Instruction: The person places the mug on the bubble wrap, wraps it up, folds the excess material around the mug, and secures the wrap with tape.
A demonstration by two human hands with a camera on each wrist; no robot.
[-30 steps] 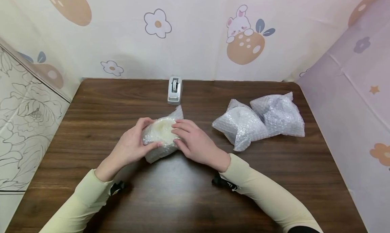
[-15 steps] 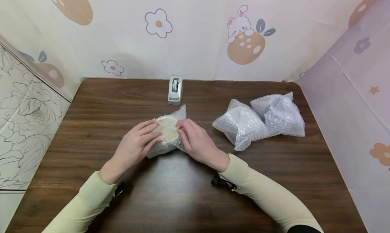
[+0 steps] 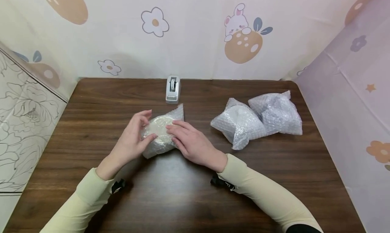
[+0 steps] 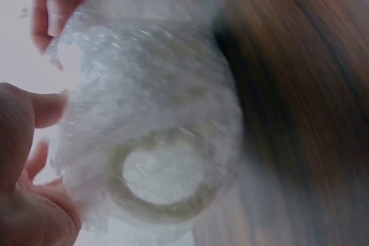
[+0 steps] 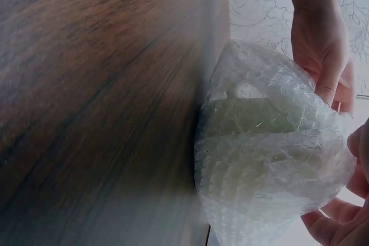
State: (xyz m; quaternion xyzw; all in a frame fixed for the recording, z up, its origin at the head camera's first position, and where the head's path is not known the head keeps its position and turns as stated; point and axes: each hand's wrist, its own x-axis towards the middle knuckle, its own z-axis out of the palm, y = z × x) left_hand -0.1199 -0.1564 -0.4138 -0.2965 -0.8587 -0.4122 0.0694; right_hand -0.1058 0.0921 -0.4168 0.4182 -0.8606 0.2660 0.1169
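A pale, round-topped thing in clear bubble wrap (image 3: 159, 129) sits on the wooden table in front of the person. In the left wrist view a pale ring shape (image 4: 118, 185) shows through the wrap. The left hand (image 3: 129, 137) holds the package's left side, its thumb on the near part of the top and its bent fingers on the far part. From the right, the right hand (image 3: 195, 141) rests nearly straight fingertips on top. In the right wrist view the package (image 5: 271, 148) shows from the side, its wrap folded over. The kind of thing inside is hidden by the wrap.
Behind the package, near the table's back edge, stands a white tape dispenser (image 3: 173, 90). To the right lie two more bubble-wrapped bundles, one nearer (image 3: 242, 123) and one farther right (image 3: 280, 113), side by side. A patterned curtain (image 3: 195, 33) hangs behind the table (image 3: 189, 199).
The left hand moves over the top of the package, then back to its left side with fingers raised. The right fingertips pinch at the wrap's right side, then lie flatter on the top.
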